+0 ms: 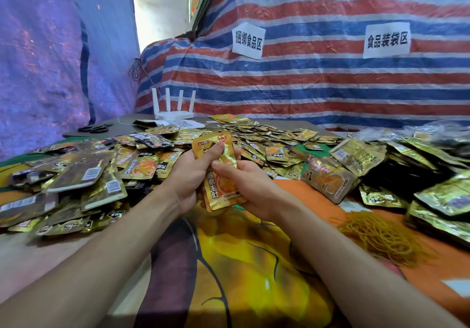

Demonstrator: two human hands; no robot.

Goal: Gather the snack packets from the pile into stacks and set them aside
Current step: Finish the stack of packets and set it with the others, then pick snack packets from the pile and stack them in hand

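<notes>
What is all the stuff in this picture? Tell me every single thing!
held packets: small stack, gold and orange, in the middle
packet pile: too many to count, gold and dark, left and far side
stacked packets: many, gold, right edge
rubber bands: a heap, yellow, right of the arms
router: one, white, four antennas, at the back
scissors: one pair, black, back left
paper signs: two, white, on the striped tarp
striped tarp: one, red, blue and white, behind
cloth: one, orange and yellow, underneath
left hand: grips the held packets
right hand: grips them too
</notes>
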